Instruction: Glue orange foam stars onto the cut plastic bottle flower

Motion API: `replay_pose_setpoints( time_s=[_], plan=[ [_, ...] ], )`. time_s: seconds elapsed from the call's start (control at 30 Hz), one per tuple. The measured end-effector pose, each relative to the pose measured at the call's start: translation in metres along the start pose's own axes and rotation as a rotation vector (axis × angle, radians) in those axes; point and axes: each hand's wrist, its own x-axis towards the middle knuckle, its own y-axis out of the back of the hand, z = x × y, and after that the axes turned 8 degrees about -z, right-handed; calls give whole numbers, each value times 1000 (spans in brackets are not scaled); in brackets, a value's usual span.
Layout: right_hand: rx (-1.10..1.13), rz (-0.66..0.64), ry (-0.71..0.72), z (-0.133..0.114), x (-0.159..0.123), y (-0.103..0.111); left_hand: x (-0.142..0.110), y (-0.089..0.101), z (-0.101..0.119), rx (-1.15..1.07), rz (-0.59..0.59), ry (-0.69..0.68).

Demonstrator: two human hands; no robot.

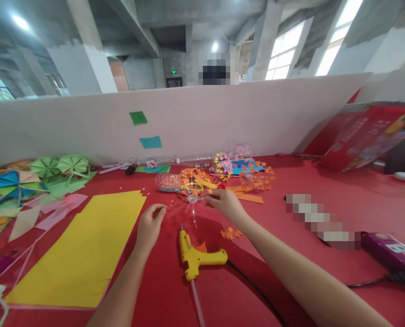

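My left hand (150,225) rests on the red table (291,254) with its fingers curled in a pinch; what it pinches is too small to make out. My right hand (224,201) reaches forward, fingers pinched at a clear plastic bottle (185,188) decorated with orange paper stars. A yellow hot glue gun (195,256) lies just in front of both hands, nozzle pointing away from me, glue stick trailing toward me. A few orange paper stars (230,233) lie loose beside my right forearm.
A large yellow paper sheet (86,247) lies at left, with folded green and blue paper fans (48,170) behind it. More star-covered clear bottles (236,161) stand near the white partition (202,118). A purple device (391,254) and red boxes (366,131) are at right.
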Motion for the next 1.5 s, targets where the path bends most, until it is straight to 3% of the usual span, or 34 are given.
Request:
replay_pose_setpoints(
  time_s=[0.2,0.27,0.37,0.5,0.73,0.93,1.33,1.5],
  plan=[
    [43,52,15,-23,-4,34,5,7,6,-158,79,88],
    [46,53,34,-33,-8,42,2,4,19,-212,2,102],
    [50,31,68,-47,-14,49,-6,-10,43,-369,-286,102],
    [43,-16,94,-64,-22,47,-8,-29,62,-537,-408,51],
    [85,-89,68,-73,-30,38,-7,-36,41,-816,-339,63],
    [200,-114,166,-71,-33,32,-13,-33,38,-911,-351,151],
    [164,-60,283,-79,-45,55,-10,-27,34,-1025,-308,215],
    [75,133,402,-81,-49,54,-9,-26,36,-1049,-316,206]
  ],
)
